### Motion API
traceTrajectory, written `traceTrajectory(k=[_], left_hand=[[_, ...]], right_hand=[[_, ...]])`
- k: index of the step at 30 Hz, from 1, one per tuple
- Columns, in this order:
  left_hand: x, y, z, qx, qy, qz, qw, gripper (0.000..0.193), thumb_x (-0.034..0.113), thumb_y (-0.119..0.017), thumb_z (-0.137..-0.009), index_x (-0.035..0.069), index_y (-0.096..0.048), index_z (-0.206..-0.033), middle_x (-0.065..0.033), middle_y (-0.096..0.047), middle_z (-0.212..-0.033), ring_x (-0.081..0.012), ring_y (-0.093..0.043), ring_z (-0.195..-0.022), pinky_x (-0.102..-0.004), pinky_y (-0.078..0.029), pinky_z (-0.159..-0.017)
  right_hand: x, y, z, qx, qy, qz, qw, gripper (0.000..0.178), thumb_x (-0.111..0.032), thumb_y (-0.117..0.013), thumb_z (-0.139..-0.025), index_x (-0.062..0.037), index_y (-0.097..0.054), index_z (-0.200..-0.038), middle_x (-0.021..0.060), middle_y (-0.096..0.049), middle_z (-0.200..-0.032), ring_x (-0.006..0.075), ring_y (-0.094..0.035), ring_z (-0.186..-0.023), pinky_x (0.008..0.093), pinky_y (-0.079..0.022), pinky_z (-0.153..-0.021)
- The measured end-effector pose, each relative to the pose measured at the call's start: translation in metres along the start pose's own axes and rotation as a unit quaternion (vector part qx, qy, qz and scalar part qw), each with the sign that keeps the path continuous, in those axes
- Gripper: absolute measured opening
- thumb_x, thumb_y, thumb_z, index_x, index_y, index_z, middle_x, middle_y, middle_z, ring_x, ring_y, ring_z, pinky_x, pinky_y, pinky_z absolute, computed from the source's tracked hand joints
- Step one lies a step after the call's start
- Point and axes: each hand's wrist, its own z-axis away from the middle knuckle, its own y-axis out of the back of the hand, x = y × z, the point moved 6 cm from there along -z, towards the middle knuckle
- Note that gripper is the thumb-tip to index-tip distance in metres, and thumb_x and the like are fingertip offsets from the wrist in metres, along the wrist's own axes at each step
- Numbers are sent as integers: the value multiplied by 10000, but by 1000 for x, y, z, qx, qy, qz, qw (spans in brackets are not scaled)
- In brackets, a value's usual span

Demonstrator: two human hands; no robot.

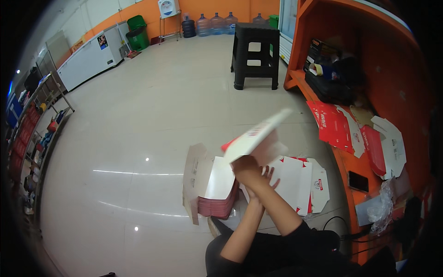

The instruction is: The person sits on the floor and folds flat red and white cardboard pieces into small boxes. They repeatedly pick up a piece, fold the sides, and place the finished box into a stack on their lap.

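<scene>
My right hand [247, 170] grips a white and red cardboard box piece [254, 141], raised and tilted over the floor. Motion blurs its far edge, and my fingers are partly hidden behind it. My forearms cross. Under my right wrist, my left hand [269, 177] shows spread fingers over a pile of flat white and red box sheets [293, 182]. I cannot tell whether it touches them. Left of my hands stands a thick stack of box sheets [220, 203], white on top with reddish edges. An upright cardboard flap [193, 184] stands along that stack's left side.
At right, an orange shelf unit [341, 173] bears red and white carton pieces [330, 127], a phone [358, 181] and crumpled plastic [382, 207]. A black stool [255, 55] stands ahead. A metal rack [39, 138] lines the left; a white chest freezer [87, 60] stands beyond.
</scene>
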Motion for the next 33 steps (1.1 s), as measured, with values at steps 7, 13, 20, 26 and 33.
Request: traceTrajectory(k=[7, 13, 20, 26, 33], left_hand=[[-31, 119, 49, 446, 113, -386, 800, 429, 421, -423, -925, 63, -497, -1149, -93, -542, -1158, -201, -532, -1007, -405, -386, -858], [-39, 67, 43, 113, 162, -902, 383, 419, 321, -612, -822, 67, -512, -1140, -116, -484, -1265, -243, -461, -1170, -466, -352, -942], [-50, 83, 51, 74, 240, -932, 263, 581, 411, -612, -807, 82, -462, -1261, -135, -345, -1387, -286, -273, -1317, -552, -246, -1023], [-66, 89, 58, -49, 308, -938, 150, 591, 455, -591, -810, 188, -441, -1316, -98, -271, -1439, -270, -220, -1345, -583, -212, -1030], [-68, 99, 53, -75, 296, -941, 144, 502, 413, -642, -758, 247, -529, -1218, -76, -404, -1355, -229, -324, -1292, -597, -221, -1018]], right_hand=[[-87, -126, 7, -175, 73, -18, 982, 297, -173, -526, -808, -25, -498, -1064, 135, -658, -788, 295, -659, -729, 407, -515, -603], [-75, -151, 34, -329, -8, -73, 942, 445, -426, -441, -884, -26, -607, -985, 187, -640, -949, 352, -616, -899, 440, -482, -781], [-68, -150, 37, -418, 89, -109, 898, 547, -563, -466, -829, -100, -620, -1075, 130, -641, -1034, 312, -597, -970, 388, -456, -851], [-67, -122, 52, -354, 167, -38, 920, 688, -559, -507, -811, -107, -431, -1325, 155, -505, -1269, 327, -421, -1224, 477, -292, -1035], [101, -1, 145, -168, -46, -259, 950, 662, -396, -700, -736, -85, -476, -1276, 178, -442, -1322, 343, -389, -1245, 422, -317, -1030]])
